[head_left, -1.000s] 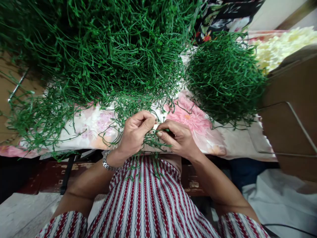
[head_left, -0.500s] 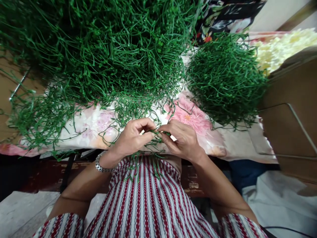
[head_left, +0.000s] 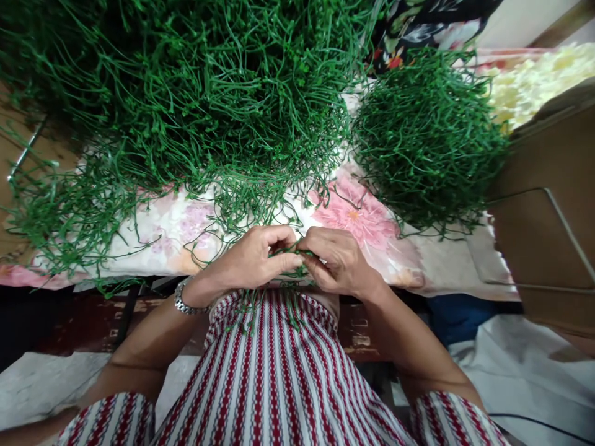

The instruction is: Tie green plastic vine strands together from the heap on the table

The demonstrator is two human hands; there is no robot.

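Note:
Thin green artificial stems (head_left: 282, 251) are pinched between the fingers of both hands, close to the table's front edge. My left hand (head_left: 260, 257), with a metal watch on its wrist, holds them between thumb and forefinger. My right hand (head_left: 337, 260) meets it fingertip to fingertip, closed on the stems too; the exact pinch point is partly hidden. More loose stems (head_left: 248, 306) hang below the hands over the striped clothing. A loose tangle of stems (head_left: 251, 195) lies just beyond my fingers on the flowered cloth (head_left: 171, 257).
A huge heap of green stems (head_left: 209, 93) fills the back left. A smaller bundle (head_left: 430, 142) sits at the right, beside a cardboard box (head_left: 548, 204). Pale yellow flowers (head_left: 543, 80) lie behind the box. Scattered stems (head_left: 79, 210) reach the left edge near a metal rod (head_left: 28, 148).
Both hands stay together, with the fingertips pressed a little closer. My left hand has shifted slightly to the right. The whole view has moved a little.

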